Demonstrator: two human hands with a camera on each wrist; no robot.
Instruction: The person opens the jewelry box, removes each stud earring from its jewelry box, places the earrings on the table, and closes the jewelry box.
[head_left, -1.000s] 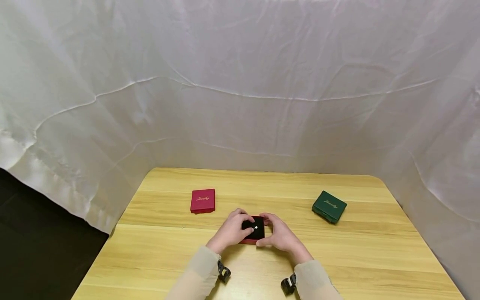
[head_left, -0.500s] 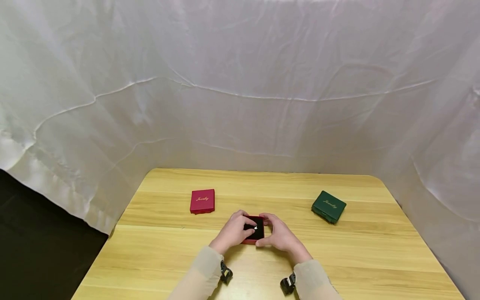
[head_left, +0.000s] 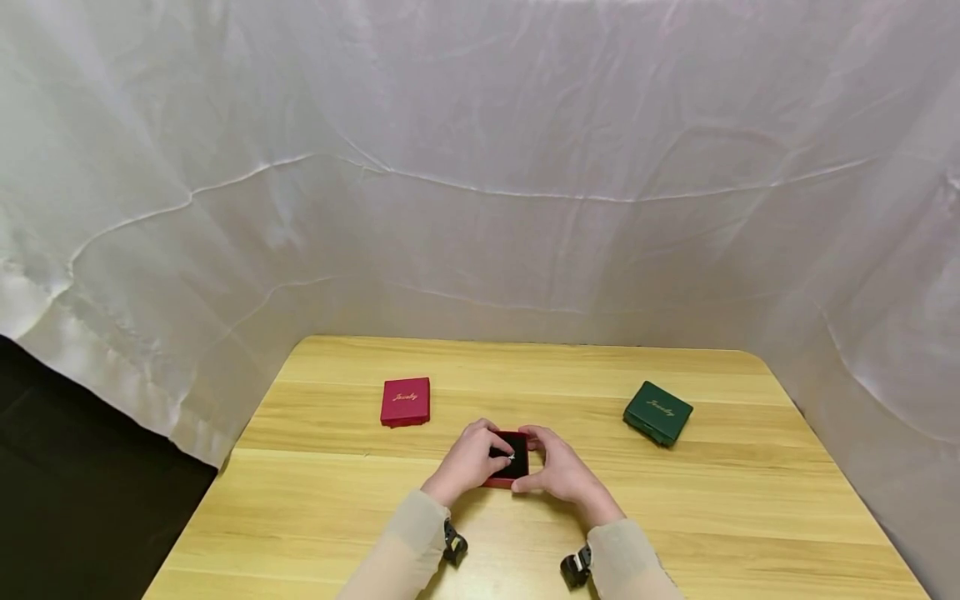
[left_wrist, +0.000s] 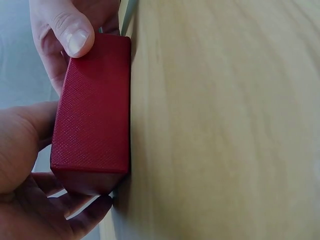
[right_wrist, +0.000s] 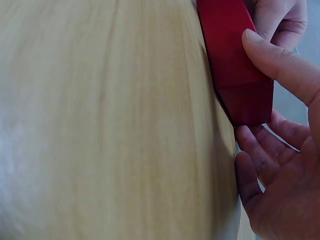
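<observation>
A small red jewelry box sits on the table with its black padded inside facing up. At the pad's middle is a tiny silvery star-shaped jewelry piece. My left hand reaches over the box's left part, its thumb and index fingertip pinching the star. The right hand grips the box's right side, thumb at the near corner and fingers behind. In the left wrist view the red side wall stands between both hands, the right thumb pressing its far end; the star is hidden there.
A closed crimson box with gold lettering lies at the back left of the wooden table. A dark green box, likewise lettered, lies turned at the back right. Pale cloth hangs around the table's back and sides.
The left hand has slid slightly right, and its thumb and index fingertip have come together at the star, which now looks tilted. The right hand and the box have stayed put.
</observation>
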